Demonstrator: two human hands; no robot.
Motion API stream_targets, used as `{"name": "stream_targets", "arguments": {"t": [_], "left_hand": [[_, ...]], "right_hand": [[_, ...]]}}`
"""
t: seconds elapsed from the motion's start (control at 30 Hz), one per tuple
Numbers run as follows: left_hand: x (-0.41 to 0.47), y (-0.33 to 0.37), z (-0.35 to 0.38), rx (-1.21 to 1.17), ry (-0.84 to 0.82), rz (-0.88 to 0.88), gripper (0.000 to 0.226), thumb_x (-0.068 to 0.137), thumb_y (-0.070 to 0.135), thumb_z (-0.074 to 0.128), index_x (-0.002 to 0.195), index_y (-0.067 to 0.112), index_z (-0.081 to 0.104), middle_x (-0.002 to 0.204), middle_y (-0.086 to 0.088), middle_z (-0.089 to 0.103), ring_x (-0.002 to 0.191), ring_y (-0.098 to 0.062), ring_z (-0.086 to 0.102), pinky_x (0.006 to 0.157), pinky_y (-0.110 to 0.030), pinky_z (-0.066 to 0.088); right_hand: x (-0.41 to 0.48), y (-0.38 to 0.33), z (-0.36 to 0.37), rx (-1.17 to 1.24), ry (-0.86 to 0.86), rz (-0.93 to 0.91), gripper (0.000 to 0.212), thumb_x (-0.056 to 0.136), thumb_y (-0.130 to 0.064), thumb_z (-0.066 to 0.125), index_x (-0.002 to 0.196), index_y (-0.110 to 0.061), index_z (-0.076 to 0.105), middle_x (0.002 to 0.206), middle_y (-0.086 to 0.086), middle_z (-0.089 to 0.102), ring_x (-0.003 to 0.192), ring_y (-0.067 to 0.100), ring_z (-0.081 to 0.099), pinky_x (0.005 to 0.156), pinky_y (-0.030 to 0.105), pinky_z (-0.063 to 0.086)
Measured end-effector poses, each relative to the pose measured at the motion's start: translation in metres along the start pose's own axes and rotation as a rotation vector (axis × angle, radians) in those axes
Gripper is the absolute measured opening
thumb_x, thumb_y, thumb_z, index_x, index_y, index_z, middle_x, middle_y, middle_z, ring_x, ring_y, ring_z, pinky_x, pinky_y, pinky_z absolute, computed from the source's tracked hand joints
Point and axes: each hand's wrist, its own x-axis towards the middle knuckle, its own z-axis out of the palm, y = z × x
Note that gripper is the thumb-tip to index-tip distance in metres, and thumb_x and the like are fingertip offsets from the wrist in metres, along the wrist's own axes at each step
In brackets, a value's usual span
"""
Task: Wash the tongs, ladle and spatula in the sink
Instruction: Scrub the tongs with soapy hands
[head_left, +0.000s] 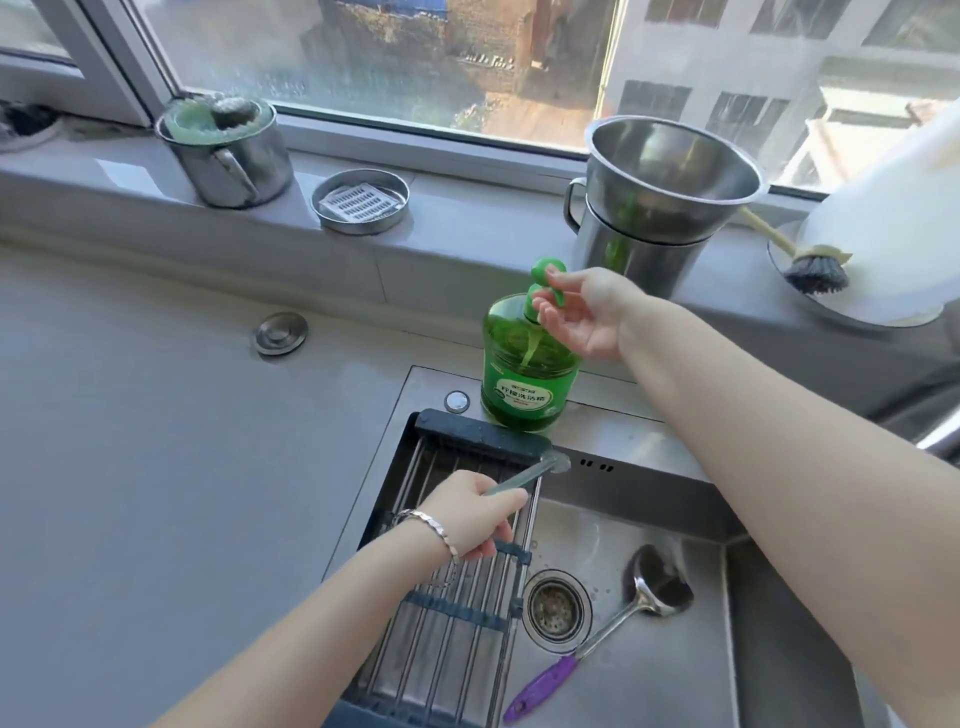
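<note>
My left hand (467, 514) is closed around the handle of a slim metal utensil (535, 473). It is blurred, so I cannot tell whether it is the tongs or the spatula. Its far end points right, over the back of the sink (639, 493). My right hand (587, 317) pinches the pump head of a green dish soap bottle (524, 384), which stands on the sink's rear ledge. A steel ladle (660, 577) with a purple handle lies in the basin, right of the drain (556, 608).
A roll-up drying rack (447, 623) covers the sink's left half. On the windowsill stand a steel mug (234, 156), a round tin (361, 200), a stacked steel pot (654, 208) and a dish brush (810, 265). Grey counter (156, 441) stretches left.
</note>
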Motion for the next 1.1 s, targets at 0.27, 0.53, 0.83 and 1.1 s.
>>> {"name": "stream_targets", "arguments": {"t": [0.27,0.53,0.83,1.1], "left_hand": [[0.004,-0.001,0.003,-0.08,0.048,0.056,0.032,0.092,0.031,0.051,0.068,0.011,0.053,0.056,0.003,0.053,0.036,-0.002,0.047,0.041,-0.012,0.041],[-0.012,0.002,0.008,-0.067,0.055,0.083,0.034,0.093,0.031,0.05,0.064,0.012,0.05,0.057,0.001,0.05,0.04,-0.004,0.048,0.045,-0.015,0.042],[-0.034,0.017,0.027,-0.054,0.096,0.172,0.021,0.085,0.02,0.059,0.069,0.007,0.055,0.049,-0.001,0.045,0.035,-0.006,0.041,0.045,-0.018,0.037],[-0.059,0.035,0.06,-0.176,-0.035,0.297,0.013,0.065,0.019,0.054,0.054,0.011,0.052,0.043,0.003,0.047,0.037,-0.008,0.043,0.041,-0.017,0.038]], "right_hand": [[0.006,0.005,0.0,0.092,0.012,0.033,0.027,0.092,-0.023,0.056,0.074,-0.003,0.056,0.064,0.004,0.05,0.03,0.01,0.052,0.033,0.015,0.045],[0.005,0.012,0.006,0.139,0.031,0.065,0.027,0.088,-0.03,0.061,0.081,-0.005,0.055,0.07,0.002,0.052,0.029,0.009,0.053,0.029,0.015,0.041],[-0.078,0.082,-0.02,-0.017,0.071,-0.329,0.041,0.101,-0.024,0.035,0.081,0.0,0.061,0.079,0.012,0.065,0.07,0.021,0.066,0.061,0.021,0.058],[-0.122,0.164,-0.114,-1.418,0.082,-1.043,0.073,0.095,-0.058,0.016,0.138,-0.004,0.041,0.142,0.008,0.045,0.138,0.009,0.022,0.115,0.027,0.011]]}}
